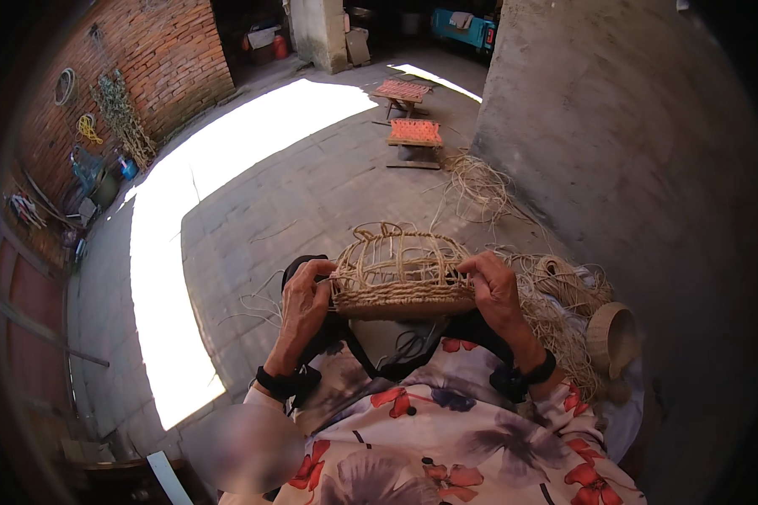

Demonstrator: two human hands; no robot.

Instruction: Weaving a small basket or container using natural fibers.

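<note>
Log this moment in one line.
left hand: holds woven basket, left side; right hand: holds its right side; nearby: cord heap

You can read no lettering, label, brand, number or sign, near or far, left or right; markings on far teal machine too small for you to tell.

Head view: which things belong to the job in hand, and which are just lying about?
Job in hand: partly woven basket between left hand and right hand; cord pile at right, likely its material.

Lying about, apparently: two red-topped stools; dried plants; yellow coil.
</note>
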